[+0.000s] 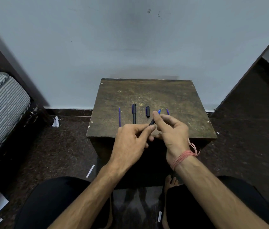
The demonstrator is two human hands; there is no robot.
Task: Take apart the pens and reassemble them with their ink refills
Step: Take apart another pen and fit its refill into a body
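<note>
In the head view, your left hand [130,142] and right hand [171,129] both pinch a black pen barrel [152,122] above the table's [171,96] near edge. Pull unevenly and its blue refill [159,111] could flick off onto the floor, so keep it over the table.

A worn brown table [171,95] carries 1 blue refill [119,117], 1 black pen [134,115], 1 black cap [147,111] and 2 blue tips [167,111].
</note>
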